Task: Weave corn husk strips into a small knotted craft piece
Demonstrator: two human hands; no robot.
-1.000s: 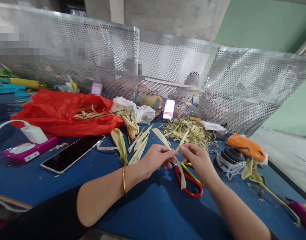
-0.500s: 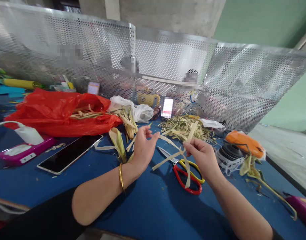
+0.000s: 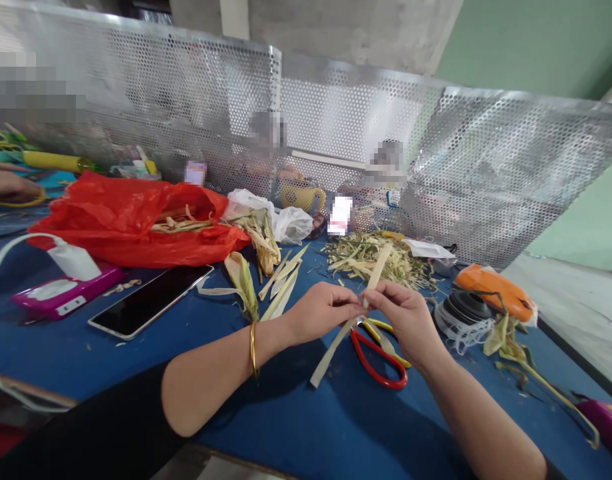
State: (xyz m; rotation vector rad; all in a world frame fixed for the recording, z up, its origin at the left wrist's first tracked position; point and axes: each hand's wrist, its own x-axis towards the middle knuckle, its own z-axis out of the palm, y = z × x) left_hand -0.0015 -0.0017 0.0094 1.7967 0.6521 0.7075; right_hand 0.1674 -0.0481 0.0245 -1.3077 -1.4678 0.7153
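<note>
My left hand [image 3: 326, 311] and my right hand [image 3: 402, 316] meet in front of me, fingertips pinching pale corn husk strips [image 3: 331, 353] where they cross. One strip end points up and away past my right fingers; another slants down to the left. The exact crossing is hidden by my fingers. On the table beneath lie scissors [image 3: 381, 375] with one red and one yellow handle, their blades covered by my left hand. Loose husk pieces [image 3: 285, 283] lie just beyond my left wrist, beside a greenish whole husk [image 3: 242, 280].
A phone [image 3: 151, 303], a purple power strip [image 3: 69, 293] and a red plastic bag [image 3: 106, 220] of husks are at left. Shredded husk [image 3: 381, 260] is piled ahead. Black string spools [image 3: 463, 313] and an orange packet [image 3: 496, 290] sit right. Another person's hand [image 3: 11, 187] shows far left.
My left hand has moved right and down from above the table to pinch the strips beside my right hand. Another person's hand has come into view at far left; the view has shifted slightly.
</note>
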